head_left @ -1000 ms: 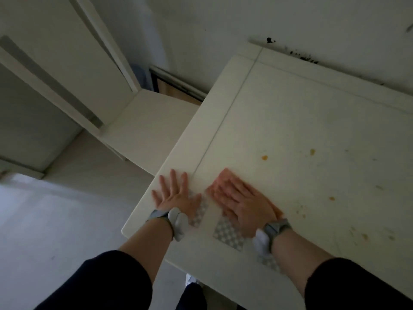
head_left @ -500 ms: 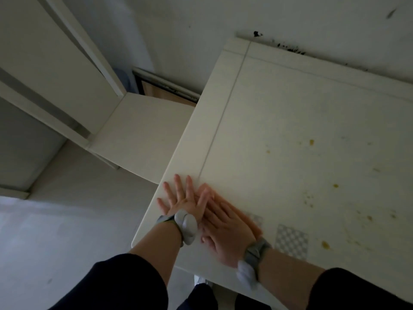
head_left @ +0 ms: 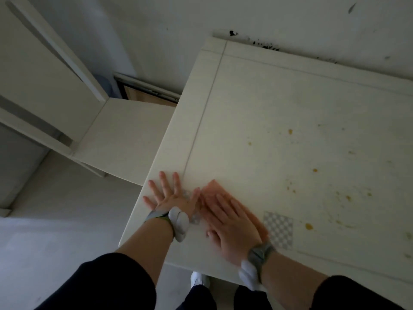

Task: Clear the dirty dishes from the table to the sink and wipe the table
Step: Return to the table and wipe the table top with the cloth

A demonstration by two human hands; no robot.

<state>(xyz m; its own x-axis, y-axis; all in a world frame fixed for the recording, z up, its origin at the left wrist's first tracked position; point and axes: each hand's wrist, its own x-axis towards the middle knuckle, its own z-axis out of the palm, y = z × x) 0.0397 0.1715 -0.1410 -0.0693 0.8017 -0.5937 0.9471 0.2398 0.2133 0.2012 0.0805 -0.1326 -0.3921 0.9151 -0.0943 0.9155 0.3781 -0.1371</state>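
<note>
Cloth (head_left: 214,186), thin and orange-pink, lies flat near the front left corner of the worktop (head_left: 290,97); it looks soft, light and floppy, so I think a flat palm on its middle would move it best. The right hand (head_left: 232,224) presses on it with straight fingers, and the left hand (head_left: 172,196) lies flat and open just beside it. I count one cloth, two hands, about five yellow food spots (head_left: 290,131) and no dishes.

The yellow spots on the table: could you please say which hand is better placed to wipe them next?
Probably the right hand: it lies flat on the cloth, nearer the spots; the left hand rests bare near the table edge.
</note>
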